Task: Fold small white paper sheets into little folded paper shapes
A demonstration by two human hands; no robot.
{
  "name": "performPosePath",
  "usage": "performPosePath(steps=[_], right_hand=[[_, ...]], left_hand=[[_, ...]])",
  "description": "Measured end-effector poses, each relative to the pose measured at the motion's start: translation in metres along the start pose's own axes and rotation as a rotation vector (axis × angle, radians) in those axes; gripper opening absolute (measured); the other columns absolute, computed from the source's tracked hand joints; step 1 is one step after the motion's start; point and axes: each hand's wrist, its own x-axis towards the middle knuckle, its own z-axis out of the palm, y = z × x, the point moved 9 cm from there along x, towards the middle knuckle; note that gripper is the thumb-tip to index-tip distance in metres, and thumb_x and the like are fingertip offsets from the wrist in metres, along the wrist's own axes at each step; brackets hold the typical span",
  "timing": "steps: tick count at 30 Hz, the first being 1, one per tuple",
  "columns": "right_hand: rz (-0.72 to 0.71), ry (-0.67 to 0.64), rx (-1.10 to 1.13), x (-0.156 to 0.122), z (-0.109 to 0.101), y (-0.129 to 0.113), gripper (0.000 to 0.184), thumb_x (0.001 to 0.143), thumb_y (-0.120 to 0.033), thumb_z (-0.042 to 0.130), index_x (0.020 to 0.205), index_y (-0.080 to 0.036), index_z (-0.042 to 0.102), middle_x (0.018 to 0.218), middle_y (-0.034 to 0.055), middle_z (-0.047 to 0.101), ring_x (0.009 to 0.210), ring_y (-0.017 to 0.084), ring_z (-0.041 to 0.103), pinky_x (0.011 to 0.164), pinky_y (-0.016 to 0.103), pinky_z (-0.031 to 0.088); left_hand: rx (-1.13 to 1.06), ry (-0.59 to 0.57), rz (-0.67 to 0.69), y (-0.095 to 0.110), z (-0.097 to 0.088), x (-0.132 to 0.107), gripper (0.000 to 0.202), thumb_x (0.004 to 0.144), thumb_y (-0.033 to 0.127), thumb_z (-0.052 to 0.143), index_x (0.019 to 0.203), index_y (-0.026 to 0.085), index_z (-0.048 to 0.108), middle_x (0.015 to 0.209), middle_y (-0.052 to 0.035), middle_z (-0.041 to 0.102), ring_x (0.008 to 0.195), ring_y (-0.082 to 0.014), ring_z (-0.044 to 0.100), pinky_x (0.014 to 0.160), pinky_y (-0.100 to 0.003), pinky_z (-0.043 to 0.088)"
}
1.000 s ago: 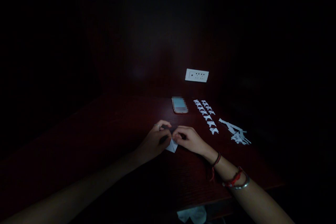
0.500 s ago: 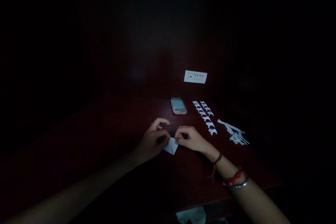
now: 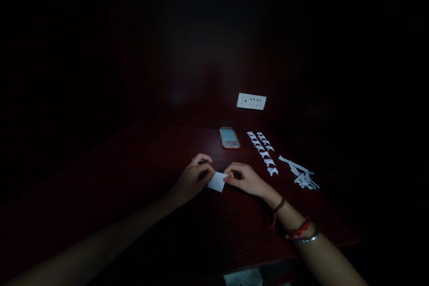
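A small piece of folded white paper (image 3: 216, 182) with crease lines on its face is held between my two hands, low over the dark red table. My left hand (image 3: 197, 174), with a ring on one finger, pinches its upper left corner between thumb and fingers. On the right side, my right hand (image 3: 246, 178) grips the paper's edge with thumb and forefinger. Two rows of small folded paper pieces (image 3: 264, 154) lie to the right of my hands. Beyond them is a loose pile of white paper strips (image 3: 303, 178).
A phone (image 3: 229, 138) with a blurred screen lies beyond my hands. A white wall socket (image 3: 251, 101) is set in the dark wall behind it. Below the table's front edge (image 3: 261, 261) shows something pale (image 3: 243, 277). The surroundings are very dark.
The paper has turned slightly and more of its face shows. My left fingers have drawn in closer to its corner. The whole view has shifted a little.
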Motion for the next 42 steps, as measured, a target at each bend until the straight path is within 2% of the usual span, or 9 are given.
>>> performPosePath(steps=[3,6,13,17,23,30,34,37,42], right_hand=[[0.075,0.030,0.066,0.000,0.003,0.016,0.013,0.071,-0.022,0.051,0.082,-0.015,0.051,0.064,-0.0024,0.050,0.057,0.007,0.045,0.055,0.019,0.036],[0.141,0.062,0.030,-0.001,0.002,0.030,0.025,0.068,-0.017,0.052,0.093,-0.017,0.048,0.062,-0.0043,0.049,0.055,0.007,0.045,0.053,0.018,0.036],[0.083,-0.116,-0.217,-0.005,0.011,0.029,0.025,0.070,-0.028,0.054,0.092,-0.018,0.059,0.073,0.0010,0.054,0.064,0.010,0.048,0.061,0.021,0.037],[0.028,-0.122,-0.276,-0.006,0.012,0.025,0.034,0.065,-0.035,0.059,0.095,-0.018,0.059,0.084,0.0042,0.053,0.075,0.013,0.049,0.070,0.023,0.038],[-0.059,-0.157,-0.299,-0.003,0.015,0.019,0.024,0.076,-0.031,0.048,0.092,-0.018,0.060,0.082,0.0044,0.054,0.077,0.011,0.050,0.072,0.022,0.038],[-0.112,-0.151,-0.394,-0.004,0.015,0.014,0.027,0.072,-0.034,0.053,0.092,-0.017,0.059,0.083,0.0045,0.053,0.080,0.013,0.049,0.072,0.023,0.037],[-0.140,-0.141,-0.470,-0.004,0.015,0.010,0.022,0.076,-0.033,0.047,0.087,-0.018,0.059,0.081,0.0045,0.053,0.082,0.014,0.047,0.073,0.024,0.036],[-0.161,-0.141,-0.521,-0.004,0.015,0.006,0.023,0.081,-0.029,0.040,0.082,-0.016,0.058,0.077,0.0048,0.053,0.078,0.013,0.046,0.073,0.025,0.035],[-0.134,-0.052,-0.483,-0.001,0.007,0.001,0.013,0.079,-0.021,0.043,0.082,-0.015,0.054,0.077,0.0037,0.053,0.076,0.013,0.046,0.074,0.026,0.033]], left_hand=[[0.095,-0.033,-0.028,-0.004,0.011,-0.003,0.013,0.078,0.024,0.043,0.085,0.018,0.052,0.097,-0.0029,0.041,0.090,-0.0172,0.044,0.078,-0.031,0.036],[0.195,-0.088,-0.065,-0.006,0.022,-0.009,0.043,0.073,0.030,0.052,0.111,0.019,0.038,0.105,-0.0056,0.040,0.092,-0.0204,0.043,0.077,-0.033,0.037],[0.230,-0.266,0.062,0.002,0.044,-0.016,0.031,0.076,0.038,0.049,0.102,0.022,0.047,0.099,-0.0023,0.052,0.091,-0.0190,0.046,0.078,-0.032,0.034],[0.274,-0.247,0.073,-0.006,0.044,-0.012,0.027,0.079,0.037,0.045,0.100,0.023,0.051,0.098,-0.0020,0.055,0.093,-0.0189,0.047,0.080,-0.032,0.033],[0.122,-0.276,0.079,-0.012,0.041,-0.007,0.026,0.080,0.036,0.043,0.102,0.024,0.052,0.095,0.0006,0.057,0.087,-0.0146,0.051,0.076,-0.025,0.036],[0.111,-0.237,0.072,-0.020,0.041,-0.005,0.030,0.082,0.026,0.039,0.111,0.022,0.046,0.096,-0.0019,0.057,0.083,-0.0140,0.052,0.074,-0.026,0.038],[0.133,-0.174,-0.002,-0.020,0.035,-0.004,0.040,0.081,0.022,0.036,0.120,0.022,0.034,0.092,-0.0013,0.058,0.083,-0.0147,0.053,0.075,-0.028,0.037],[0.032,-0.198,-0.066,-0.019,0.032,-0.003,0.044,0.079,0.021,0.035,0.123,0.021,0.029,0.085,0.0018,0.060,0.083,-0.0132,0.053,0.075,-0.026,0.037],[-0.046,-0.187,-0.115,-0.018,0.027,-0.002,0.041,0.077,0.017,0.035,0.118,0.022,0.035,0.081,0.0036,0.059,0.076,-0.0112,0.054,0.072,-0.023,0.038]])
